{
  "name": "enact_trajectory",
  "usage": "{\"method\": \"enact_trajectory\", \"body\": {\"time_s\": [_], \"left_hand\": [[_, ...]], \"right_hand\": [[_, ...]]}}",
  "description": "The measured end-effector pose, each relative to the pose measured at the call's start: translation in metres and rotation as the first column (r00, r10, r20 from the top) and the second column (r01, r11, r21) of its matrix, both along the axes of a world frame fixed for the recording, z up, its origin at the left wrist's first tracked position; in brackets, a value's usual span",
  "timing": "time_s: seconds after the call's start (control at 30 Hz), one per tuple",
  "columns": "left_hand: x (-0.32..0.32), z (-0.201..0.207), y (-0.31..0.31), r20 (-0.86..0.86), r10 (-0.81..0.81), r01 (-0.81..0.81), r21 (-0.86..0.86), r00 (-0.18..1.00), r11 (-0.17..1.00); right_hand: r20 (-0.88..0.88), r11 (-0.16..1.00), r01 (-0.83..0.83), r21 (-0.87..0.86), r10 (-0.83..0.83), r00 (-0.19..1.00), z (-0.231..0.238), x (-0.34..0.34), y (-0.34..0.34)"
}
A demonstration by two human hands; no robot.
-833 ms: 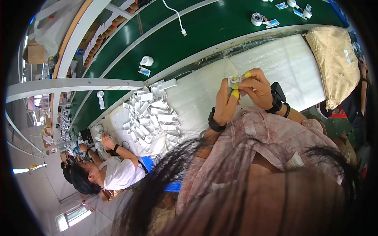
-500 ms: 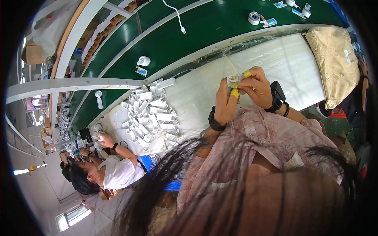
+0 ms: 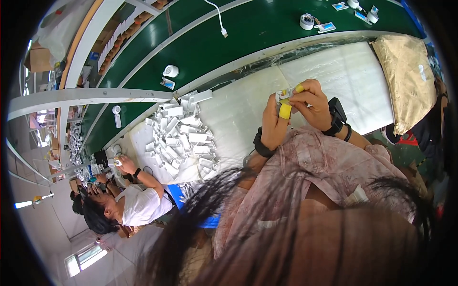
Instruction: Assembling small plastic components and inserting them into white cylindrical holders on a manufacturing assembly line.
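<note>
Both my hands are raised over the pale covered worktop, holding one small white plastic piece (image 3: 281, 94) between them. My left hand (image 3: 274, 122) has its fingers closed on the piece's left side. My right hand (image 3: 311, 106) pinches at its right edge, thumb and fingertips together. Yellow wraps cover some fingertips, and black bands circle both wrists. My fingers hide much of the piece. To the left on the worktop lies a heap of white plastic housings (image 3: 183, 138), apart from my hands.
Beyond the worktop (image 3: 238, 109) runs a green conveyor belt (image 3: 267, 28) carrying white round devices (image 3: 307, 21) and a white cable (image 3: 223, 31). A brown paper sack (image 3: 405, 81) lies at the right. A metal post (image 3: 95, 99) crosses the left. A co-worker (image 3: 143, 205) works at the left.
My hands stay in nearly the same place with the piece. My left thumb's yellow wrap now shows more fully. The co-worker's arm has shifted slightly.
</note>
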State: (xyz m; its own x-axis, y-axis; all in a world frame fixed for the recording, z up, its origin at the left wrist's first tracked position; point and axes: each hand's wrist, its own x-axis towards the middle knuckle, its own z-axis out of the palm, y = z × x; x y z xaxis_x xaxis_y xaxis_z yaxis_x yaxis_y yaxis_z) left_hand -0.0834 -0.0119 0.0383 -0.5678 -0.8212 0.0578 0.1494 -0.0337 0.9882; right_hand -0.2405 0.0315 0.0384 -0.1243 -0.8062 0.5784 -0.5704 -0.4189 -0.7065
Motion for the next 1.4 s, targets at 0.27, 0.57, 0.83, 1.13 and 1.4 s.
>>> {"method": "enact_trajectory", "body": {"time_s": [0.27, 0.57, 0.83, 1.13, 1.4], "left_hand": [[0.0, -0.002, -0.001, 0.026, 0.013, -0.012, -0.034, 1.0, 0.999], [0.008, -0.001, -0.001, 0.106, 0.004, -0.001, -0.031, 0.994, 1.0], [0.001, 0.002, -0.003, 0.099, -0.018, 0.018, -0.008, 0.995, 1.0], [0.001, -0.002, -0.002, 0.13, 0.028, -0.034, 0.043, 0.991, 0.998], [0.003, 0.0, -0.005, 0.128, -0.041, 0.033, 0.063, 0.991, 0.997]], "right_hand": [[-0.051, 1.0, 0.0, 0.0, 0.0, 0.999, 0.001, -0.001, -0.003], [-0.094, 0.999, -0.043, -0.002, 0.043, 0.995, -0.002, -0.003, -0.007], [-0.213, 0.989, -0.063, -0.137, 0.032, 0.977, 0.005, -0.006, -0.012], [-0.235, 0.985, -0.112, -0.129, 0.079, 0.969, 0.003, -0.005, -0.014], [-0.213, 0.971, -0.203, -0.129, 0.173, 0.962, 0.004, -0.014, -0.019]]}}
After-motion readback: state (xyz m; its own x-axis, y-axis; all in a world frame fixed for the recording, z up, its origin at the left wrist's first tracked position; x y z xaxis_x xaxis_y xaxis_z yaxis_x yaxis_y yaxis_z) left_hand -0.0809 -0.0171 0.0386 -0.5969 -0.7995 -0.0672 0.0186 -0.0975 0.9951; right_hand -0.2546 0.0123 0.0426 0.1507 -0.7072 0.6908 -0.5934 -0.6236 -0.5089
